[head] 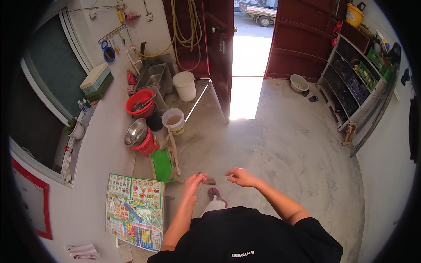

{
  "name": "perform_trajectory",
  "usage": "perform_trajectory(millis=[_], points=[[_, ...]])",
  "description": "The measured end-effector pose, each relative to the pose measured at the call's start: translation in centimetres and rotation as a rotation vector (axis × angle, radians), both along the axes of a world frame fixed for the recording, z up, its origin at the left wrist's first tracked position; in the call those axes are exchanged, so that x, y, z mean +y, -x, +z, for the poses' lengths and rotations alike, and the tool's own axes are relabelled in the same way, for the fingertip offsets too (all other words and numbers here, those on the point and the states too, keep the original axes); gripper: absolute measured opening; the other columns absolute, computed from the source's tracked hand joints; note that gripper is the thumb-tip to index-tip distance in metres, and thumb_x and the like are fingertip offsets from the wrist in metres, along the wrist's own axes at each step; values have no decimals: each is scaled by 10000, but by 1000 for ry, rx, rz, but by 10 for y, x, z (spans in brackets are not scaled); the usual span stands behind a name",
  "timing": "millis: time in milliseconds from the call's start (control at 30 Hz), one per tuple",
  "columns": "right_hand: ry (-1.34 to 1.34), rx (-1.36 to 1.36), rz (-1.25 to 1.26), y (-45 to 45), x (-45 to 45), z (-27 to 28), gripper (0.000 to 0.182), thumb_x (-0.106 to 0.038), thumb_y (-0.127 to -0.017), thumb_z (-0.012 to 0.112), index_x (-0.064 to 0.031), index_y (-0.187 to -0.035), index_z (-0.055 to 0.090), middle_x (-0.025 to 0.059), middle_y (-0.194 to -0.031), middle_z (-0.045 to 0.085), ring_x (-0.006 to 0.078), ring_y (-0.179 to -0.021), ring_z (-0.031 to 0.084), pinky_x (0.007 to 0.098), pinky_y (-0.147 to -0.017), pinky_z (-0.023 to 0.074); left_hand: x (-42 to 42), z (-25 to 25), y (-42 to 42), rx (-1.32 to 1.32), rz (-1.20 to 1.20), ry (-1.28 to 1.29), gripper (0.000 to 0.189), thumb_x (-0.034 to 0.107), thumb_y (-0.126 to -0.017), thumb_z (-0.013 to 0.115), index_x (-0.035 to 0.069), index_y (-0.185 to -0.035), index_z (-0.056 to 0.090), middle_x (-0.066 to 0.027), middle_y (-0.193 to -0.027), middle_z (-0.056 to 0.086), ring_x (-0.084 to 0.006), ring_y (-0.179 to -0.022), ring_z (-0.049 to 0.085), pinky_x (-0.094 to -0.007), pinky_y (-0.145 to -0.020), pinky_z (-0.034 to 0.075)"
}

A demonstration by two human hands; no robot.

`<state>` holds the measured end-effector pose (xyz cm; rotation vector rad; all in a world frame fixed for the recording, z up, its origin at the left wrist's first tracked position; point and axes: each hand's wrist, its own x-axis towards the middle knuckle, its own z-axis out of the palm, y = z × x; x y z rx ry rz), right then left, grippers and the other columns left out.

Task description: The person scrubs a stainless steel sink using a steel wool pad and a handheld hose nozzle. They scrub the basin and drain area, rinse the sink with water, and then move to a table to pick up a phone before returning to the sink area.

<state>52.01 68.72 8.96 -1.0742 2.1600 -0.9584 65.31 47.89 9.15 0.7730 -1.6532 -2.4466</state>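
Observation:
Between finger and thumb, my left hand holds a small, flat, dark brown object; its exact kind cannot be told. To its right, my right hand is raised over the concrete floor with fingers apart and nothing in them. A reddish shoe on my foot shows below and between the hands. Left of my left hand stands a small table covered with printed sheets, bearing a blue-handled tool and a clear clothes hanger. A wooden chair with a green seat is just beyond it.
Red basins, a steel bowl, a bucket of murky water and a white bucket line the left side near a steel sink. A dark red door stands ajar ahead. A shelf rack is at the right wall.

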Motion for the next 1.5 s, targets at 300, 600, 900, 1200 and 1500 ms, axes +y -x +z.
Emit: perform_trajectory(millis=[300, 600, 900, 1200, 1500], points=[[-289, 174, 90, 207, -64, -48, 275, -270, -825, 551, -65, -991, 632, 135, -942, 651, 312, -901, 613, 420, -793, 481, -109, -16, 171, -45, 156, 4, 240, 235, -867, 574, 37, -739, 619, -91, -882, 632, -110, -707, 519, -243, -657, 400], [-494, 412, 66, 437, -141, -91, 235, -226, -788, 573, -67, -953, 624, 129, -1071, 556, 331, -1020, 534, 420, -862, 443, -201, -30, 294, -55, 407, -116, 262, 222, -875, 576, 12, -1033, 569, -64, -889, 610, -90, -560, 472, -249, -583, 448], [-415, 903, 372, 641, -286, -141, 159, -127, -729, 547, -50, -815, 657, 123, -1001, 567, 261, -1038, 515, 419, -1017, 316, -277, -35, 405, 28, 719, -104, 206, 162, -876, 554, -1, -995, 596, -115, -929, 655, -116, -607, 530, -269, -608, 457], [-441, 804, 294, 714, -294, -165, 178, -127, -717, 570, -73, -879, 620, 81, -1012, 553, 259, -1014, 508, 471, -1049, 262, -386, -31, 473, 29, 806, -139, 218, 155, -883, 551, -18, -1007, 596, -98, -927, 656, -113, -684, 539, -246, -625, 432], [-901, 557, 73, 765, -256, -176, 207, -99, -705, 573, -45, -890, 649, 116, -991, 575, 282, -1041, 501, 379, -1008, 317, -500, -36, 508, 22, 837, -156, 229, 180, -890, 540, -4, -1004, 616, -85, -929, 657, -90, -641, 508, -234, -639, 423]])
